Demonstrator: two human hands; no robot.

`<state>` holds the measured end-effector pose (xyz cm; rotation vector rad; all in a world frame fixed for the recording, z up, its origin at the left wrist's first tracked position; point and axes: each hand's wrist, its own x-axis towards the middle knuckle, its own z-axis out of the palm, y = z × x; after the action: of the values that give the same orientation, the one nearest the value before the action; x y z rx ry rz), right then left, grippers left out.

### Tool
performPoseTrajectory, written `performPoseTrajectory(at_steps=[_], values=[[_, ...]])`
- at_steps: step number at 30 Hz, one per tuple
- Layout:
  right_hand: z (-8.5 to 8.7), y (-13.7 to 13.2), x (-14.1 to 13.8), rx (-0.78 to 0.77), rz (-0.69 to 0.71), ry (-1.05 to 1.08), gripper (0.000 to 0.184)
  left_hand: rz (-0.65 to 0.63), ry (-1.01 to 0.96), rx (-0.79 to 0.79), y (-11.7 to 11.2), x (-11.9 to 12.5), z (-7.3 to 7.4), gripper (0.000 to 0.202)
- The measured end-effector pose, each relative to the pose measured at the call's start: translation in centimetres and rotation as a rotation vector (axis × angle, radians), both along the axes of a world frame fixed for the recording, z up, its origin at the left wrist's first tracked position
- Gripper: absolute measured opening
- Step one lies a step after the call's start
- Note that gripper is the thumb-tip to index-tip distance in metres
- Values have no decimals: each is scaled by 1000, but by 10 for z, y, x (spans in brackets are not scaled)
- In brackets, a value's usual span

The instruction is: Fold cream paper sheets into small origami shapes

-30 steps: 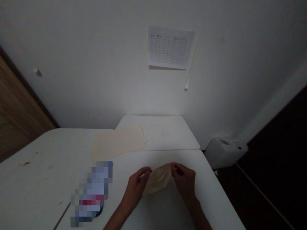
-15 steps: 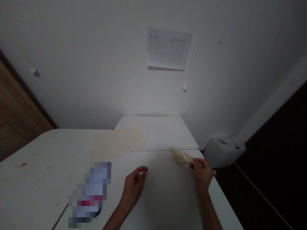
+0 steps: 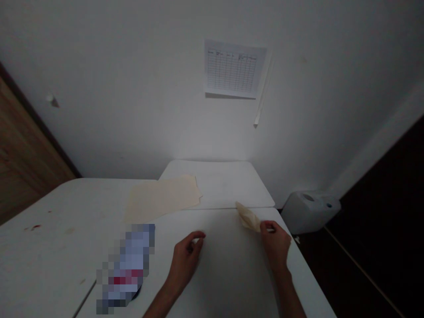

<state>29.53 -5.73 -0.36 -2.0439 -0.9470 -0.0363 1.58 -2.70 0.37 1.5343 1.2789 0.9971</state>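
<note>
Right hand (image 3: pixel 276 243) has thumb and finger pinched together on the near end of a folded-looking beige piece (image 3: pixel 248 217), off to the right of the flat sheets (image 3: pixel 162 198); left hand (image 3: pixel 187 252) is closer to the wearer than those sheets, fingers curled with a slim gap, nothing visible in them; imo the weak spot's that one-ended grip; too loose and the piece could slip, too hard and it'd probably crease.

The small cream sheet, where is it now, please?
In the head view, the small cream sheet is right of centre, held in the right hand.
</note>
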Motion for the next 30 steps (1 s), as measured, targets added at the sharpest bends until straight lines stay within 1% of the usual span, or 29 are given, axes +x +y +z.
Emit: performPoseTrajectory(at_steps=[5, 11, 15, 19, 22, 27, 30], values=[[1, 0, -1, 56, -17, 29, 22, -13, 22, 19, 2, -1, -6, 43], [5, -2, 0, 109, -69, -25, 26, -21, 11, 28, 2, -1, -7, 42], [7, -5, 3, 65, -135, -36, 28, -33, 31, 32, 2, -2, -9, 42], [9, -6, 6, 37, -175, -98, 30, -18, 25, 16, 2, -1, -10, 44], [9, -6, 6, 16, -173, -107, 32, -13, 26, 31, 2, -1, -9, 44], [10, -7, 7, -46, -140, -101, 29, -15, 54, 58, 2, 0, -7, 39], [11, -8, 6, -64, -153, -80, 27, -18, 71, 63, 2, -1, -8, 37]])
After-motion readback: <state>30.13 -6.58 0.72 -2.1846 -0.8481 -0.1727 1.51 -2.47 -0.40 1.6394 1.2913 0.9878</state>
